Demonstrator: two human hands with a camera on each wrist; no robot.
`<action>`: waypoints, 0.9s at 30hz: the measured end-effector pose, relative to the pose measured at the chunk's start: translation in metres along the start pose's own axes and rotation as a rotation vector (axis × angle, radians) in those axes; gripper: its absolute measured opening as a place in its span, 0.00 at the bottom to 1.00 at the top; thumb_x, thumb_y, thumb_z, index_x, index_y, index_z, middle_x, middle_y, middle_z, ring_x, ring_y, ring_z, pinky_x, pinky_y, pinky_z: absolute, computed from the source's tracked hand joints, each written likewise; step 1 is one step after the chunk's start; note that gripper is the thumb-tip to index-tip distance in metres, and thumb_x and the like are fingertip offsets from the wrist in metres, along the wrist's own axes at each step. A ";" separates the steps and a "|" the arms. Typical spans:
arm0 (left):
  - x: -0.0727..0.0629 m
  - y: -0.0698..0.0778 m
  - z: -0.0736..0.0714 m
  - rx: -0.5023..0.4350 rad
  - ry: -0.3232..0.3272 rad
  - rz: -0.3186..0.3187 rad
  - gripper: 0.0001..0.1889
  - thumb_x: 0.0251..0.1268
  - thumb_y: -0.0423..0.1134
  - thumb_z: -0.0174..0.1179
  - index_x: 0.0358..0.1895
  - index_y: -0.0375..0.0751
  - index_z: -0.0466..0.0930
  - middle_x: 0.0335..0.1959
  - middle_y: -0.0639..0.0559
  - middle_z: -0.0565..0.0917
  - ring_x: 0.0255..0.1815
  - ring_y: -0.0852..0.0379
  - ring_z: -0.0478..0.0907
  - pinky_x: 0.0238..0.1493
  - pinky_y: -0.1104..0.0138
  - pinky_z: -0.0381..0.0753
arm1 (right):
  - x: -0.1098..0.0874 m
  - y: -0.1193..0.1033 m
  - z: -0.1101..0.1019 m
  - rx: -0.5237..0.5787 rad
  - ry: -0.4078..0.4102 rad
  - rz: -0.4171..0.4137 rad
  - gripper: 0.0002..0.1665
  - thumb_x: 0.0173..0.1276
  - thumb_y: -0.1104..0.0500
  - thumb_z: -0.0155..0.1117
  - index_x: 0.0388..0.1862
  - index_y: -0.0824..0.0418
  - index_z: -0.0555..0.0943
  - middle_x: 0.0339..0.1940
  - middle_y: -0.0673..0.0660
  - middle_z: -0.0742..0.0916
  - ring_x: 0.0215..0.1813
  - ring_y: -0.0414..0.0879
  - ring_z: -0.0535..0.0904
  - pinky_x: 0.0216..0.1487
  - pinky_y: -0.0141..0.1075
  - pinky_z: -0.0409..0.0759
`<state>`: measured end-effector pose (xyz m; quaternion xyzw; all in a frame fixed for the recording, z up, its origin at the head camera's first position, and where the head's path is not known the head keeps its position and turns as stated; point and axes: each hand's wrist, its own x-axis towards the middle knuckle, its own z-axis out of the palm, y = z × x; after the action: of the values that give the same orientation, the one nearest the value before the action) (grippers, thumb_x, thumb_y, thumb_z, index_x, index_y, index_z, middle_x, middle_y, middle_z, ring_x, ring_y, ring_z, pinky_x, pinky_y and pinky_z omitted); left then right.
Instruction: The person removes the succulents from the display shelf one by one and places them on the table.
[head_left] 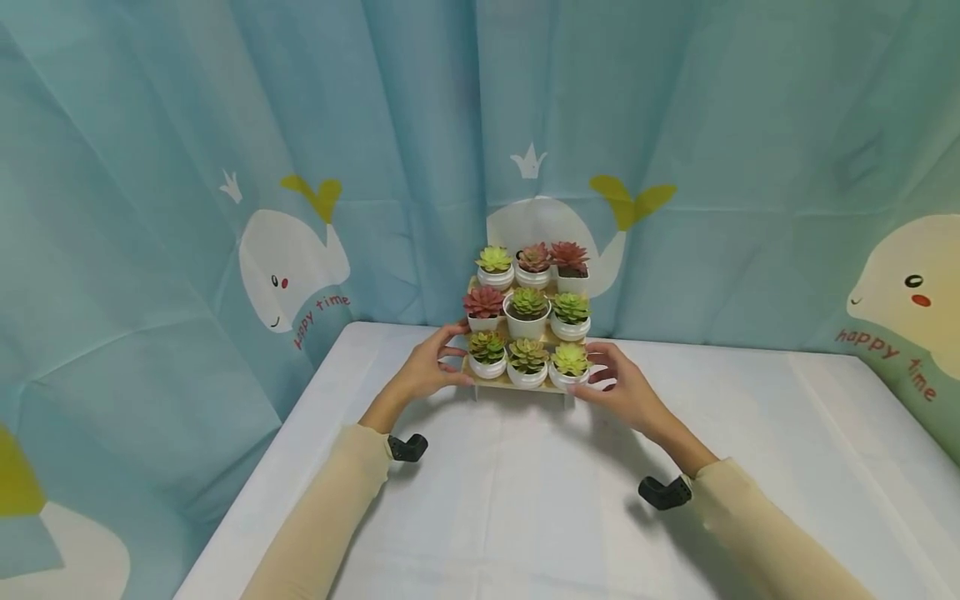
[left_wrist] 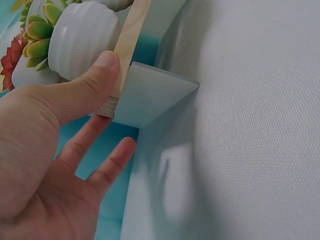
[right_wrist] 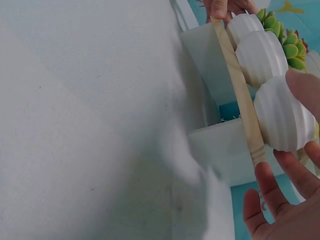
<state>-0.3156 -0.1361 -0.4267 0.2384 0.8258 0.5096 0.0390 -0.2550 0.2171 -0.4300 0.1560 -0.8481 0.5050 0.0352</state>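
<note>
A three-tier plant stand (head_left: 525,387) with wooden boards and white supports holds rows of small succulents in white pots. My left hand (head_left: 429,367) grips the left end of its lowest board. In the left wrist view the thumb presses the edge of the wooden board (left_wrist: 131,37), close to a ribbed white pot (left_wrist: 85,40), with a fingertip at the board's end. On the other side, my right hand (head_left: 628,393) curls round the front right potted succulent (head_left: 570,360). Its thumb lies over the white pot (right_wrist: 282,115) in the right wrist view, and a fingertip meets the board's end.
The stand is on a white-covered table (head_left: 480,500), near its back edge. Behind and to the left hangs a blue curtain (head_left: 420,125) with whale prints. Dark wrist devices (head_left: 408,448) stick out from both cream sleeves (head_left: 315,517).
</note>
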 end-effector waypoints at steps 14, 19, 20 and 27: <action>0.000 0.001 0.001 -0.005 -0.003 -0.008 0.41 0.54 0.25 0.76 0.71 0.40 0.66 0.80 0.44 0.62 0.66 0.41 0.76 0.55 0.51 0.84 | -0.002 -0.002 0.004 -0.058 0.019 -0.003 0.36 0.67 0.56 0.76 0.69 0.62 0.72 0.63 0.66 0.82 0.51 0.57 0.83 0.49 0.46 0.82; 0.001 0.001 0.000 -0.003 -0.003 -0.003 0.41 0.54 0.25 0.77 0.71 0.39 0.66 0.79 0.43 0.63 0.66 0.40 0.77 0.54 0.52 0.84 | -0.002 -0.002 0.002 -0.058 0.017 -0.001 0.36 0.67 0.57 0.76 0.70 0.62 0.72 0.63 0.66 0.82 0.50 0.56 0.84 0.49 0.46 0.82; 0.001 0.002 0.000 -0.003 -0.004 -0.004 0.41 0.54 0.25 0.77 0.71 0.39 0.66 0.79 0.44 0.63 0.66 0.41 0.77 0.54 0.53 0.84 | -0.002 -0.002 0.002 -0.058 0.019 -0.004 0.36 0.67 0.57 0.75 0.70 0.62 0.72 0.63 0.66 0.82 0.50 0.56 0.84 0.49 0.45 0.83; 0.000 0.002 0.000 -0.004 0.015 -0.002 0.44 0.51 0.25 0.78 0.73 0.38 0.66 0.79 0.41 0.63 0.64 0.41 0.79 0.56 0.49 0.83 | -0.002 -0.002 0.001 -0.026 -0.002 -0.016 0.35 0.67 0.57 0.76 0.70 0.64 0.74 0.62 0.66 0.82 0.49 0.55 0.84 0.45 0.39 0.84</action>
<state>-0.3151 -0.1355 -0.4253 0.2338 0.8252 0.5131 0.0340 -0.2528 0.2159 -0.4289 0.1628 -0.8534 0.4935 0.0402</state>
